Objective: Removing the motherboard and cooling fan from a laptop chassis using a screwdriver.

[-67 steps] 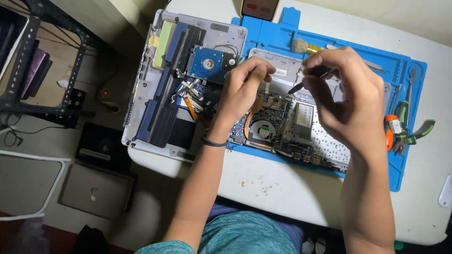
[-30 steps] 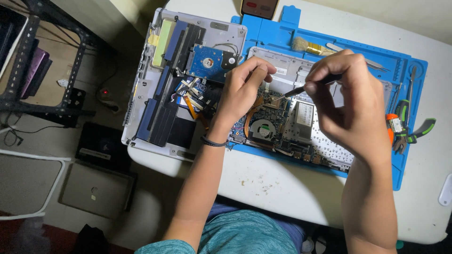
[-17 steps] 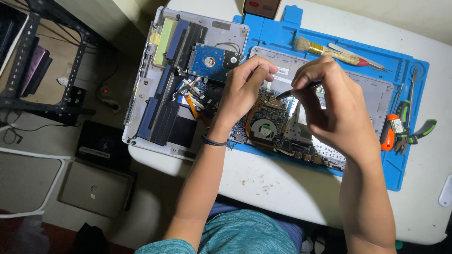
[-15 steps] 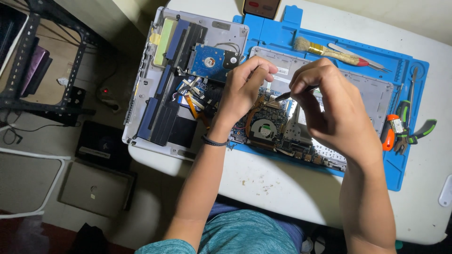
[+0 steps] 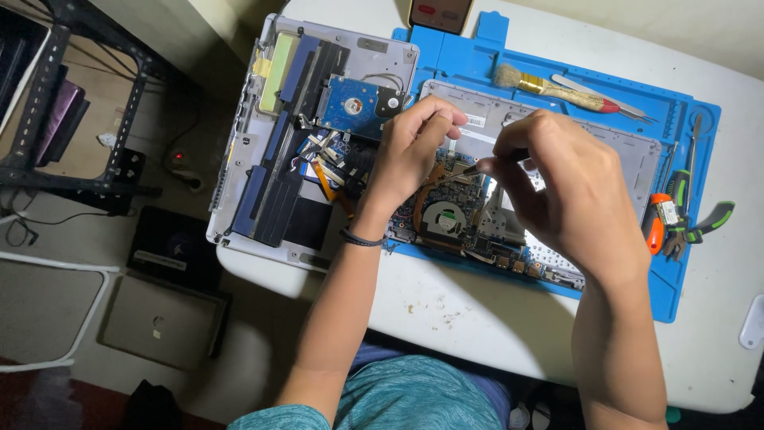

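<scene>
Motherboard work is in hand at frame centre, on the blue mat. Our right hand pinches a slim tool onto the board; our left hand, fingers curled narrow, steadies beside it. Next move, we judge, calls for fine, steady tip placement.

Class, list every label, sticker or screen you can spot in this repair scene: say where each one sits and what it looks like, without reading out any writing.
Phone screen: top edge of the table, dark rectangle with two red patches.
Hard drive label: on the drive in the opened laptop base, blue with white marks.
White sticker: small strip on the grey keyboard panel, beside the left hand.
Laptop: on the floor, lid shut, grey, small pale mark at centre.
</scene>
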